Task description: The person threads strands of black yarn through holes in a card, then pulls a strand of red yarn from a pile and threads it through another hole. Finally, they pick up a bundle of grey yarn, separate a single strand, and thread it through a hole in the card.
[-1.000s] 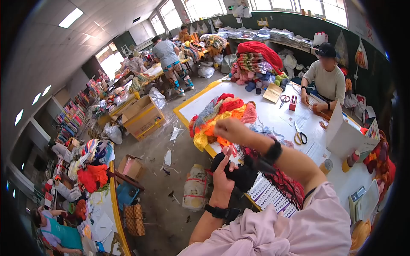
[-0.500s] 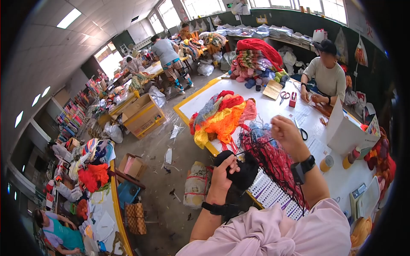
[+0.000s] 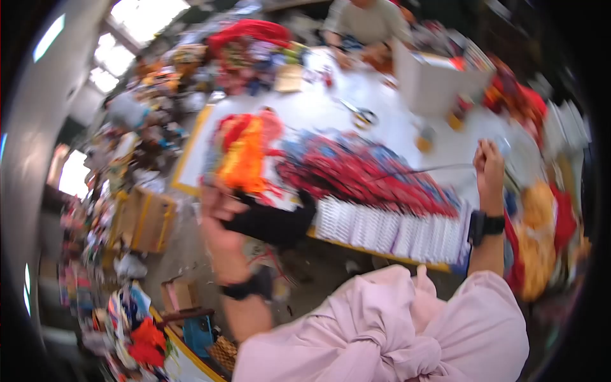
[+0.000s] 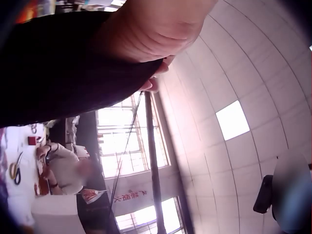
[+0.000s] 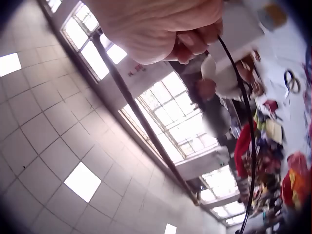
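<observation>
My left hand (image 3: 223, 216) grips a thick bundle of black yarn (image 3: 273, 219) past the table's near edge. In the left wrist view the black bundle (image 4: 58, 73) fills the upper left, and fingertips show beyond it. A black strand (image 3: 439, 168) stretches across the table towards my right hand (image 3: 489, 169), which is raised at the right. Curled fingers of that hand pinch the strand (image 5: 251, 131) in the right wrist view. Below the strand lies a spread of red and blue yarn (image 3: 375, 175). Orange and red skeins (image 3: 245, 162) lie near the left hand.
White sheets with rows of marks (image 3: 388, 229) line the table's near edge. Scissors (image 3: 358, 114), a white box (image 3: 426, 83) and a small jar (image 3: 424, 139) stand or lie farther back. Another person (image 3: 366, 28) sits across the table, working with brown yarn.
My right hand has swept from beside the left hand far out to the right, drawing out the black strand. My left hand has shifted left with the black bundle. The head view has turned right.
</observation>
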A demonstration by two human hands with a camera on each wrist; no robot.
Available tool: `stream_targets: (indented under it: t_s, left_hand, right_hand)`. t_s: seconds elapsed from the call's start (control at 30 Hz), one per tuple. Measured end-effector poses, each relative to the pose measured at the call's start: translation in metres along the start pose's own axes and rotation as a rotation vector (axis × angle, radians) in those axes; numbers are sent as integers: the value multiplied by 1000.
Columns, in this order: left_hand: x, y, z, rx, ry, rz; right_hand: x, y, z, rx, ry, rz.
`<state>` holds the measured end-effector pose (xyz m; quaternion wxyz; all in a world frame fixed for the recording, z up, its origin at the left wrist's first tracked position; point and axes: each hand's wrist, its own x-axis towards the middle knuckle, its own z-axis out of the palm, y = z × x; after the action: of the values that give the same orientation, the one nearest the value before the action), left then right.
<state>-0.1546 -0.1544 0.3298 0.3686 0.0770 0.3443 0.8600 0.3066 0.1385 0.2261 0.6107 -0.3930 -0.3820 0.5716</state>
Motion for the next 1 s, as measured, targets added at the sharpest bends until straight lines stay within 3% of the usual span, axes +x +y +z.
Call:
stream_targets:
  t_s: [0.03,0.07,0.13,0.2,0.3,0.37,0.43,0.5,0.53,0.63,0.67,0.7,0.73,0.77,0.83,0.9,1.0]
  left_hand:
    - [19,32,-1,-80,-323,-182]
    - [44,66,-1,424,-411,187]
    - [51,72,28,715,-257,559]
    - [37,48,60,738,-234,556]
    - [25,22,112,733,-246,650]
    - [39,20,102,239,-582,112]
    - [28,-26,111,88,-676,-141]
    - [31,-62,113,174,-643,-91]
    - [33,-77,113,223,-620,-63]
    - [31,-124,120,379,-559,13]
    - [7,-160,117,887,-696,541]
    - [14,-170,109,960,-638,428]
    - [28,-190,98,786,-483,174]
    - [10,-223,110,790,-407,45]
    - [-29,-296,116,935,-276,-92]
    - [-61,-360,101,961,-232,-287]
    - [-87,-442,61,971,-285,-563]
  right_hand:
    - [-13,-15,-25,-76,99,-61]
    - [-26,-28,-54,-106,204,-85]
    - [-54,-43,-109,-171,334,-155]
    - [-88,-55,-163,-296,415,-237]
    - [-125,-63,-197,-455,530,-249]
    - [-135,-61,-211,-483,594,-305]
    - [-133,-77,-233,-617,648,-415]
    - [-124,-112,-255,-863,698,-565]
    - [-117,-130,-263,-773,678,-651]
    - [-108,-181,-266,-1118,793,-836]
    - [-107,-191,-266,-1209,855,-901]
    - [-104,-199,-265,-1300,910,-965]
    - [-98,-203,-266,-1387,961,-1035]
    - [-91,-205,-270,-1373,964,-1148]
    - [-75,-196,-277,-1225,941,-1191]
    - [-54,-162,-257,-900,639,-817]
    - [-28,-41,-253,-1082,-124,-555]
